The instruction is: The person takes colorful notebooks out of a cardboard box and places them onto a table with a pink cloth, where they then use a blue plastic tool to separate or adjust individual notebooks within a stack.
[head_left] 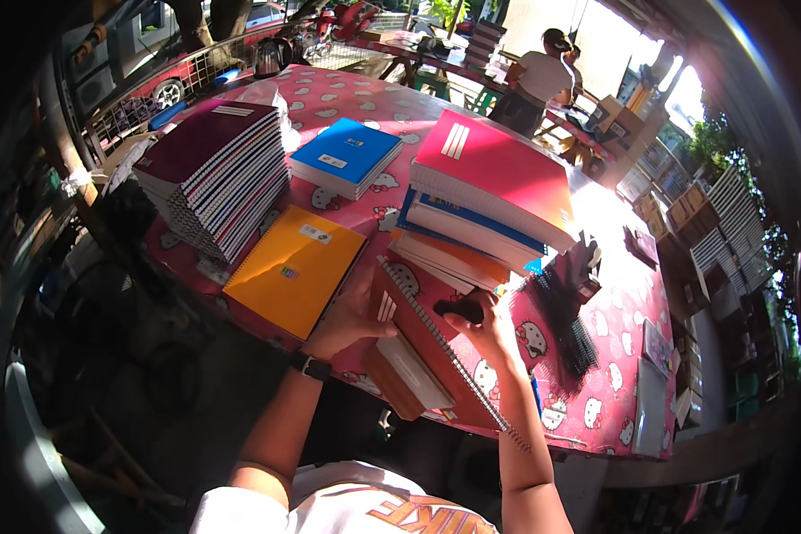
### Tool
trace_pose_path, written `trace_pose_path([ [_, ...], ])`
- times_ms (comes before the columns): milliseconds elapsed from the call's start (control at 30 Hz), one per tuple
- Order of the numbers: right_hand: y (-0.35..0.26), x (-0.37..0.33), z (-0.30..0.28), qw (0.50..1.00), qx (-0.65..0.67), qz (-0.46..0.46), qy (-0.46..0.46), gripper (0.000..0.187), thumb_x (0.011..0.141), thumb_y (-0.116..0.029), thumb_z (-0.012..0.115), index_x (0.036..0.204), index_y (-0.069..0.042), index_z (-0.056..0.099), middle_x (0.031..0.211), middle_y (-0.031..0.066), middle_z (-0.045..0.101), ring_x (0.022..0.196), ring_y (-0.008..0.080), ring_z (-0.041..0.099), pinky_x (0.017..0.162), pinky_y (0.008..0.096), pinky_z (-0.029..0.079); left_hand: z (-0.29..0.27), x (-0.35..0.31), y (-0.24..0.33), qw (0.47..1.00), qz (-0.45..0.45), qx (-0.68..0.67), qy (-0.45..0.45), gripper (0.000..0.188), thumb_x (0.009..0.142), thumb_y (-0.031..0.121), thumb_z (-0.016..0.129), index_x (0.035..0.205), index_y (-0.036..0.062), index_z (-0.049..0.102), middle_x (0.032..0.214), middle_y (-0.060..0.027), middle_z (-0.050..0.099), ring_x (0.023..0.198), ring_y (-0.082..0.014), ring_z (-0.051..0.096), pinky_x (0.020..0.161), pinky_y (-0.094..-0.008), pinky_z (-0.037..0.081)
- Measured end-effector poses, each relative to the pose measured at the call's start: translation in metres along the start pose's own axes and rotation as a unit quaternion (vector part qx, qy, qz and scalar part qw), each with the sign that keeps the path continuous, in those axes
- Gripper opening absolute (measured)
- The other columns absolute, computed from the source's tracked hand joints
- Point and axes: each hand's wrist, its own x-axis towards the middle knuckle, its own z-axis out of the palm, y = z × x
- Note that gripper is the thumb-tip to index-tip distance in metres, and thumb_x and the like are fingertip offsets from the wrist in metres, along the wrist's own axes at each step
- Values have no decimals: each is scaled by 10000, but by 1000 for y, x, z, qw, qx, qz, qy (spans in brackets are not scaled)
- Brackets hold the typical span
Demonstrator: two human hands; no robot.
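My left hand [351,320], with a dark watch on the wrist, is closed on the left edge of a reddish-brown spiral notebook [454,369], thumb on top. A coil [472,378] runs along the notebook's right side, and its loose end sticks out past the near corner. My right hand [489,329] pinches a small black object [463,308] against the coil's upper part; its kind is not clear. Beside my left hand lies a yellow spiral notebook [298,267]. A brown block-like thing with a pale top [409,374] sits under the notebook near the table edge.
A tall stack of purple-covered spiral notebooks [209,178] stands left. Blue notebooks [345,158] lie behind. A pile topped by pink-covered unbound books [498,169] stands ahead. Black coils [565,347] lie right on the pink patterned tablecloth [610,356]. People [538,80] stand far back.
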Motion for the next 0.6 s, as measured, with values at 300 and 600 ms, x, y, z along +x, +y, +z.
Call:
trace_pose_path([
  [300,83,-140,-19,951,-261,167,17,836,626,-451,730,1326,-159,381,1378,183,312,1201,388,323,970,509,288,-13,-24,-50,994,-83,50,41,539,624,-39,749,1090,44,493,951,-10,575,869,-91,556,764,-236,454],
  [600,85,-169,-49,923,-224,296,103,731,631,-135,724,1269,-44,380,1152,227,448,1097,384,390,944,459,333,68,-52,-61,977,85,51,191,438,714,11,709,1104,35,511,974,-43,548,868,-143,552,793,-281,441],
])
